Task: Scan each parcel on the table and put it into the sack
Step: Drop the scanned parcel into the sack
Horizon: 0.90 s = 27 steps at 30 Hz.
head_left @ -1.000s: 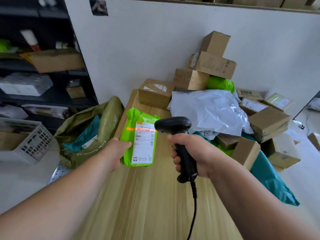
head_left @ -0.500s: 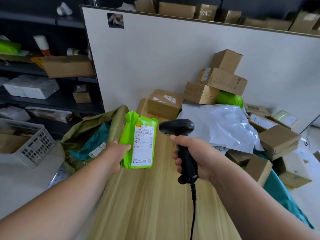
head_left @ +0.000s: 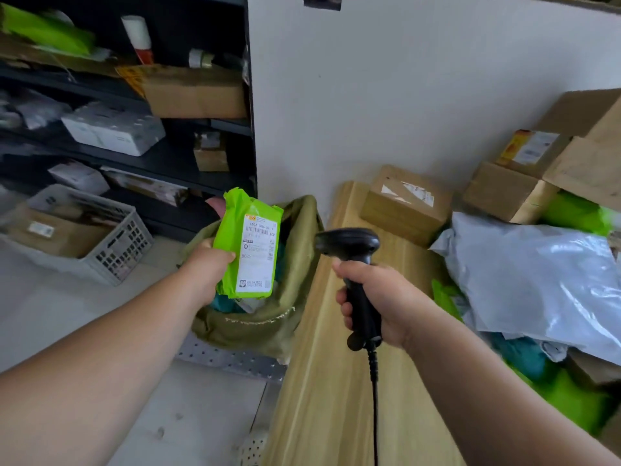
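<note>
- The left hand (head_left: 205, 264) grips the green parcel (head_left: 248, 253) over the open sack (head_left: 268, 324), seemingly for dropping.
- The right hand (head_left: 379, 297) holds the scanner (head_left: 349, 243) above the desk (head_left: 336, 398), likely for the next scan.

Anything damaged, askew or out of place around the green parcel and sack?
Nothing stands out. The left hand holds the green parcel, label intact, in front of the open sack; the right hand grips the scanner over the table.
</note>
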Tool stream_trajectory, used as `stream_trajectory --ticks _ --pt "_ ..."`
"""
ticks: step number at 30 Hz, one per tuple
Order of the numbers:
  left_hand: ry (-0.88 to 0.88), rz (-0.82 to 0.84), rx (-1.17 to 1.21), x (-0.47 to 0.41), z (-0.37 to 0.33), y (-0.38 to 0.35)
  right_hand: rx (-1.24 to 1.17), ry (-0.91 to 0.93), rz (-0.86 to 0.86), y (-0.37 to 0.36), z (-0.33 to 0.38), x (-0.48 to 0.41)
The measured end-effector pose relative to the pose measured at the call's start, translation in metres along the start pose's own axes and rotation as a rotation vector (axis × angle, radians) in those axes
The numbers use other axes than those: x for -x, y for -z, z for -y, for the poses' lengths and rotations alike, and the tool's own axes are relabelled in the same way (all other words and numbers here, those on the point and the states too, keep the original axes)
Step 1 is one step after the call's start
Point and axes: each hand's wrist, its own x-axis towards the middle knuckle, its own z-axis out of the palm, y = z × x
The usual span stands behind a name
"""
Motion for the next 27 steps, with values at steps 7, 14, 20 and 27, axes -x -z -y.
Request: stream_trajectory --ticks 7,14,20,27 --pt "0.110 0.056 -0.061 -0.086 0.014 0.013 0.046 -0.071 -0.044 -0.045 0.007 -0.070" --pt "0.235 0.100 -0.205 -0.145 0.049 -0.005 0.060 -0.137 -0.096 -0.057 0.005 -0.119" --pt "-0.553 0.158 -1.386 -0.145 0.080 -0.003 0.094 -0.188 -0.138 -0.060 -0.001 -0.145" --pt "-0.495 0.656 -1.818 -0.168 0.107 -0.016 0.114 -0.222 -0.141 -0.059 -0.010 -0.165"
